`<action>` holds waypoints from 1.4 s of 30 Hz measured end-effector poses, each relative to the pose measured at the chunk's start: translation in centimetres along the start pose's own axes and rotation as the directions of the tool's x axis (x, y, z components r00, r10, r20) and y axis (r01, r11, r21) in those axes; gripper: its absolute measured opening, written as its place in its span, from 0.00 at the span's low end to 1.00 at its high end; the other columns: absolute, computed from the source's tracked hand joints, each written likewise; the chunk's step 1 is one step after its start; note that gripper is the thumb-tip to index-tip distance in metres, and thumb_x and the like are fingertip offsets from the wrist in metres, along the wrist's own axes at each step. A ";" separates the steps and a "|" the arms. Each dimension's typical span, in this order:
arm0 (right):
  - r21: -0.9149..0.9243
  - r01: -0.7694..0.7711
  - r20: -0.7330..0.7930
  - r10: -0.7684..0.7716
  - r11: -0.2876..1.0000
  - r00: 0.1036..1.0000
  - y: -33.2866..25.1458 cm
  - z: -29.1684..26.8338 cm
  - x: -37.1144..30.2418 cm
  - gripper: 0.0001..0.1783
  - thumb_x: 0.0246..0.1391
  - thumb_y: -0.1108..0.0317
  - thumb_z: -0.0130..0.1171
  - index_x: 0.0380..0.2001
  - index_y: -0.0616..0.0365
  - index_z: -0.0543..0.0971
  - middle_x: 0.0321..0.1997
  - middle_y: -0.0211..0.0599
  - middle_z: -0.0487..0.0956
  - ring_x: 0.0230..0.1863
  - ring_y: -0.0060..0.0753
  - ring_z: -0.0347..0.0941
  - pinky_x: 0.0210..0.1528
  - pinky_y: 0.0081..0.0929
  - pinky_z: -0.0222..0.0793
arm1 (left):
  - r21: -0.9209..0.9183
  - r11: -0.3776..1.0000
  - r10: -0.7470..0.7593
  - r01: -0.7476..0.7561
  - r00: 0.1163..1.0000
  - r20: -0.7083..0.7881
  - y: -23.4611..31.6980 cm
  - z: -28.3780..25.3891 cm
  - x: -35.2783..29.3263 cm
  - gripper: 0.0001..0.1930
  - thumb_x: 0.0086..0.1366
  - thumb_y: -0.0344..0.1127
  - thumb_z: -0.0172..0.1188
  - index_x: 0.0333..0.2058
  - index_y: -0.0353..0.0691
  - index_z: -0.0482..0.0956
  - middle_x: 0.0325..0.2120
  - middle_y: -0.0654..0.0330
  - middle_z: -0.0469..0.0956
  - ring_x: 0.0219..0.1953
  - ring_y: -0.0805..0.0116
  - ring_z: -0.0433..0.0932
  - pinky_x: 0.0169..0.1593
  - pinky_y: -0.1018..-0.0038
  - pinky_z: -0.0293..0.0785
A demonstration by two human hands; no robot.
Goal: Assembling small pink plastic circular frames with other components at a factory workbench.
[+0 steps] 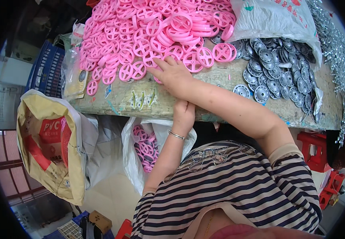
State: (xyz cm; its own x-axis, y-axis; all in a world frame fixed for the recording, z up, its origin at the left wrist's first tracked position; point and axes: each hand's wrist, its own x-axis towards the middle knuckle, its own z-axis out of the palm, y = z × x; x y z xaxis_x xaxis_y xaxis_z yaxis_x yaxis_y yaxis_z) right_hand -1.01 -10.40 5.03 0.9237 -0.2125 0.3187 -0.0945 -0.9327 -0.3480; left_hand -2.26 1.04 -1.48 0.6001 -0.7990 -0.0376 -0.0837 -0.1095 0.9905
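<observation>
A large heap of pink plastic wheel rings with crossed spokes (140,46) covers the far left and middle of the worktable. My right hand (174,77) reaches across to the left, over my left wrist, at the near edge of this heap. Its fingers are spread, with the tips against the nearest pink rings. Closer to me, at the table's front edge, my left hand (183,113) is closed, a bracelet on its wrist. Whatever its fingers hold is hidden below the right hand. Silver-grey round wheel discs (268,71) lie piled on the right side.
A white plastic bag (274,24) lies behind the discs, beside silver tinsel (336,51). Below the table hangs a white bag (130,159) with pink and dark parts. An open paper sack (79,159) stands left; red stools (314,149) stand right.
</observation>
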 end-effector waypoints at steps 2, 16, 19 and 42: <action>-0.118 0.022 0.018 -0.020 0.993 1.000 0.7 0.9 0.4 0.26 0.45 0.65 0.59 0.52 0.52 0.73 0.55 0.43 0.70 0.54 0.46 0.64 0.54 0.39 0.62 | 0.008 0.998 0.056 -0.056 0.998 -0.005 -1.0 0.0 0.3 0.11 0.62 0.26 0.50 0.42 0.28 0.73 0.36 0.51 0.78 0.38 0.61 0.77 0.45 0.69 0.71; -0.031 0.153 -0.236 -0.156 0.988 0.959 5.2 -5.1 -4.5 0.12 0.57 0.65 0.49 0.39 0.60 0.73 0.34 0.47 0.74 0.31 0.52 0.73 0.32 0.40 0.70 | -0.703 0.712 -0.025 0.004 1.000 -0.019 3.6 0.8 0.9 0.19 0.72 0.35 0.42 0.58 0.34 0.58 0.48 0.49 0.71 0.49 0.60 0.75 0.52 0.65 0.75; 0.468 -0.345 0.216 0.273 0.814 0.937 2.6 -6.4 -7.9 0.11 0.59 0.66 0.48 0.40 0.60 0.75 0.38 0.48 0.75 0.35 0.52 0.74 0.37 0.38 0.71 | -0.712 0.688 -0.087 0.141 0.990 0.113 2.3 -0.6 0.7 0.18 0.70 0.34 0.44 0.55 0.34 0.63 0.48 0.53 0.72 0.48 0.63 0.76 0.49 0.64 0.78; 0.450 -0.337 -0.352 0.511 0.827 0.784 12.3 -13.6 -10.8 0.11 0.49 0.68 0.62 0.37 0.58 0.78 0.31 0.28 0.76 0.31 0.22 0.68 0.36 0.20 0.65 | -0.575 0.814 -0.037 0.083 0.995 0.091 2.8 0.2 0.5 0.16 0.70 0.32 0.46 0.53 0.31 0.65 0.47 0.52 0.73 0.49 0.63 0.75 0.48 0.68 0.78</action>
State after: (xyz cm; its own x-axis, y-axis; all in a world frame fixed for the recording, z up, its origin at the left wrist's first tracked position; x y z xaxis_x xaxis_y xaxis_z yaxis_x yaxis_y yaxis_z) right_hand -17.23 -23.50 9.34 0.5449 -0.7462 0.3825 -0.2229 -0.5687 -0.7918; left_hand -2.32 0.22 1.30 0.5278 -0.8450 -0.0857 0.4388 0.1849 0.8794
